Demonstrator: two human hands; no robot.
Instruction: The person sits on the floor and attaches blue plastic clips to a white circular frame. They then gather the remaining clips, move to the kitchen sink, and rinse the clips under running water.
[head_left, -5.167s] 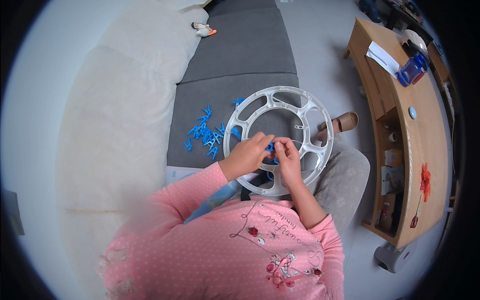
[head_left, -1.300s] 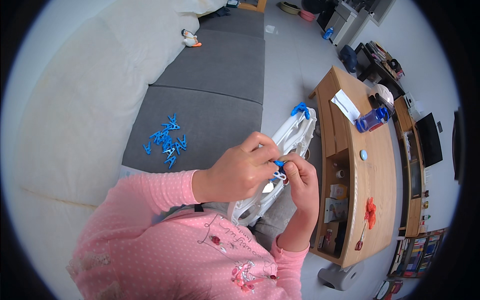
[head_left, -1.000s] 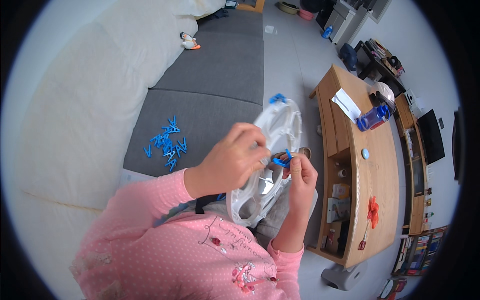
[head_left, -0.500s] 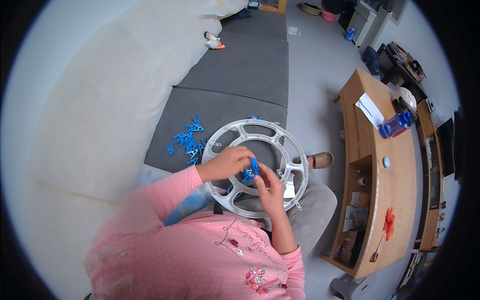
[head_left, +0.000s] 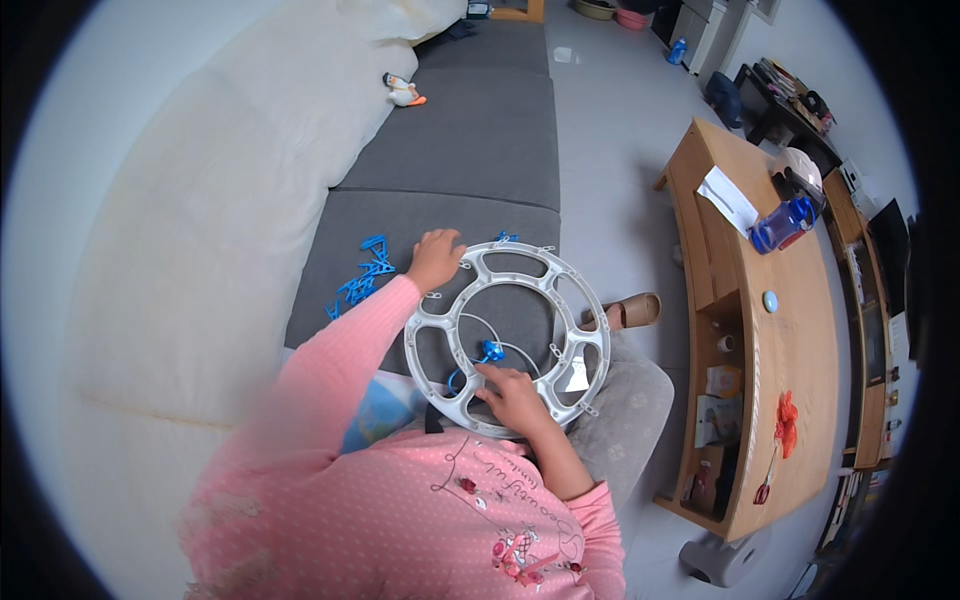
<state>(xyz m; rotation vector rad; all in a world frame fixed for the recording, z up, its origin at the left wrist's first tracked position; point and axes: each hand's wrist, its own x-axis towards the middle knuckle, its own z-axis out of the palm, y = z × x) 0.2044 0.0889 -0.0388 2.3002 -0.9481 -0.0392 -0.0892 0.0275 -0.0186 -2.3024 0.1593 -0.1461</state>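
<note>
A white round drying-hanger frame (head_left: 443,322) with spokes and small clips along its rim lies over my lap and the grey sofa seat. My left hand (head_left: 437,258) is at its far left rim, fingers bent over the edge; the fingertips are partly hidden. My right hand (head_left: 518,400) rests on the near side of the inner ring, thumb and forefinger apart. Just beyond those fingers, a blue plastic piece (head_left: 491,351) with cord shows through the frame's middle. Several blue clothespins (head_left: 368,268) lie on the seat left of my left hand, some hidden by my forearm.
A wooden cabinet (head_left: 790,350) stands on the right, bearing a blue bottle (head_left: 784,224), a paper sheet (head_left: 727,200) and a red item (head_left: 786,424). A cream cover (head_left: 200,250) drapes the sofa's left side. A toy bird (head_left: 403,91) lies farther along the seat.
My left hand has left the middle of the frame for its far left rim. My right hand has lowered onto the inner ring, and the blue clothespin between them is no longer in sight.
</note>
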